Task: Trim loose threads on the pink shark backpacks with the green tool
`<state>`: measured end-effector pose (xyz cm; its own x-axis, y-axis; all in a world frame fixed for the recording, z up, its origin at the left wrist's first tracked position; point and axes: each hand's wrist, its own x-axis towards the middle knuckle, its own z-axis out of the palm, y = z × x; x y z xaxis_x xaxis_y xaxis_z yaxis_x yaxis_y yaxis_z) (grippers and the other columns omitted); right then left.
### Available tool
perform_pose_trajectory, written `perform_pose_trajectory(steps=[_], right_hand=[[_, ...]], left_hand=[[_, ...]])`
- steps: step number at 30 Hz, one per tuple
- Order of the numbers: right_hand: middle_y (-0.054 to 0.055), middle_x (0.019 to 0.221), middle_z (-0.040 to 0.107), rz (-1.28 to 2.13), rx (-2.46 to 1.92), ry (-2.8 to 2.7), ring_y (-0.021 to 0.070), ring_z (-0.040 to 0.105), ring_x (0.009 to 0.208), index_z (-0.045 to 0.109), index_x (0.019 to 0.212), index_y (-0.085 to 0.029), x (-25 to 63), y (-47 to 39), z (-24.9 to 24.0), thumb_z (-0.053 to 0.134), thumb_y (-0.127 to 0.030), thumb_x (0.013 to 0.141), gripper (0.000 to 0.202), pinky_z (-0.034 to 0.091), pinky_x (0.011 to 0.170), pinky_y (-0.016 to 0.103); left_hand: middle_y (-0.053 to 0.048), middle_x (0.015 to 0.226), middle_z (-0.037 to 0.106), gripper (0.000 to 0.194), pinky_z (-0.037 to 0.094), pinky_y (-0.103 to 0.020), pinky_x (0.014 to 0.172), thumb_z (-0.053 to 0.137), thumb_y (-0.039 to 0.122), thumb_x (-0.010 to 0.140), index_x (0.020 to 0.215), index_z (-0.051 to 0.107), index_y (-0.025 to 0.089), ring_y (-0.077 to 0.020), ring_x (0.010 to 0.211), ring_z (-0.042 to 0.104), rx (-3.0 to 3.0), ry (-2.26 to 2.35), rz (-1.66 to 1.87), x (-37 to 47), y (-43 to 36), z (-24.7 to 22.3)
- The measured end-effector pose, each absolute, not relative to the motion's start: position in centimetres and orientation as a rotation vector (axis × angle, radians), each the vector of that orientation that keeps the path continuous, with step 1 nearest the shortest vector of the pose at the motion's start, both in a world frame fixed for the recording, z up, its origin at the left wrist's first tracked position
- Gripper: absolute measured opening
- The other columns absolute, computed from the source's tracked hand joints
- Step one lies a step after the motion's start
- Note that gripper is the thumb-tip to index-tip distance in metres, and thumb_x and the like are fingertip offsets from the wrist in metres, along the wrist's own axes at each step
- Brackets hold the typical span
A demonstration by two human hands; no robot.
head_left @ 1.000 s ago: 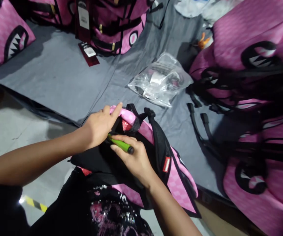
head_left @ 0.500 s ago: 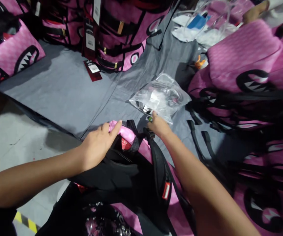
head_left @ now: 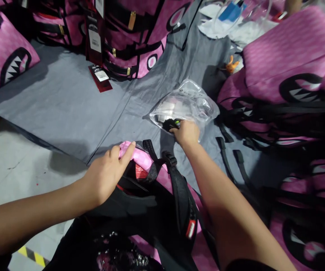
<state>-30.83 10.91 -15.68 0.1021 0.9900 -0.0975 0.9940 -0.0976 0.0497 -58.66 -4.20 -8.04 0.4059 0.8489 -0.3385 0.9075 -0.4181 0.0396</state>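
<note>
A black and pink backpack (head_left: pixel 151 203) leans at the near edge of the grey cloth. My left hand (head_left: pixel 110 169) is closed over its pink top edge, the thumb along the edge. Beyond it, my right hand (head_left: pixel 183 131) pinches a small black item with a green part (head_left: pixel 170 124), at the near side of a clear plastic bag (head_left: pixel 189 99). Pale things show through the plastic. The pack's black shoulder strap (head_left: pixel 180 195), with a red label, runs down below my right wrist.
Pink shark-face bags (head_left: pixel 139 56) stand at the back, a red tag (head_left: pixel 100 79) beside them. More pink backpacks (head_left: pixel 286 67) are piled at the right. An orange item (head_left: pixel 231 64) and white packaging (head_left: pixel 215 30) lie behind. Another person's hand (head_left: pixel 293 5) shows at the top right.
My right hand has moved up onto the plastic bag and taken hold of the small black item. The view has shifted slightly. My left hand stays on the pink edge.
</note>
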Motion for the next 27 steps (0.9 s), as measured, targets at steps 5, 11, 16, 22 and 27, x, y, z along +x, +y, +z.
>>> perform_pose_trajectory(steps=[5, 11, 16, 22, 27], right_hand=[[0.019, 0.108, 0.071, 0.051, 2.272, 2.067, 0.0320, 0.067, 0.099, 0.068, 0.115, -0.011, -30.9, 9.8, -14.2, 0.050, -0.022, 0.092, 0.031, 0.048, 0.076, 0.036], [0.014, 0.119, 0.066, 0.101, 2.179, 2.186, 0.0236, 0.066, 0.094, 0.069, 0.114, -0.013, -30.5, 8.0, -13.7, 0.044, -0.012, 0.088, 0.036, 0.043, 0.071, 0.029], [0.009, 0.104, 0.069, 0.186, 2.127, 2.363, 0.0197, 0.066, 0.082, 0.073, 0.105, -0.019, -31.0, 4.6, -11.8, 0.051, -0.014, 0.085, 0.030, 0.040, 0.061, 0.028], [0.006, 0.095, 0.073, 0.623, 1.881, 3.111, 0.0175, 0.068, 0.081, 0.072, 0.102, -0.025, -32.5, -3.7, -5.5, 0.052, -0.019, 0.093, 0.023, 0.049, 0.067, 0.028], [0.002, 0.100, 0.075, 0.538, 1.206, 3.409, 0.0168, 0.071, 0.087, 0.068, 0.113, -0.026, -35.4, -9.3, -1.9, 0.060, -0.010, 0.090, 0.029, 0.054, 0.070, 0.026]], left_hand=[[-0.013, 0.118, 0.059, 0.078, 0.056, -0.028, 0.065, 0.052, 0.009, 0.091, 0.158, 0.013, 0.020, -0.0206, 0.091, 0.068, 2.455, 1.556, -0.415, -58.8, -4.2, -8.0], [-0.013, 0.117, 0.059, 0.076, 0.056, -0.029, 0.070, 0.050, 0.010, 0.091, 0.158, 0.014, 0.017, -0.0204, 0.092, 0.067, 2.507, 1.527, -0.363, -59.0, -4.2, -7.7], [-0.014, 0.121, 0.059, 0.081, 0.055, -0.029, 0.075, 0.057, 0.014, 0.090, 0.158, 0.014, 0.017, -0.0219, 0.096, 0.067, 2.446, 1.537, -0.374, -58.9, -4.1, -7.3], [-0.015, 0.153, 0.041, 0.073, 0.044, -0.041, 0.108, 0.061, 0.030, 0.091, 0.155, 0.026, 0.024, -0.0282, 0.137, 0.046, 2.185, 1.324, 0.103, -60.7, -4.2, -5.2], [-0.005, 0.110, 0.071, 0.045, 0.052, -0.032, 0.087, 0.062, 0.037, 0.090, 0.131, 0.054, 0.022, -0.0164, 0.097, 0.067, 1.437, 0.917, 0.660, -59.9, -5.9, -3.4]])
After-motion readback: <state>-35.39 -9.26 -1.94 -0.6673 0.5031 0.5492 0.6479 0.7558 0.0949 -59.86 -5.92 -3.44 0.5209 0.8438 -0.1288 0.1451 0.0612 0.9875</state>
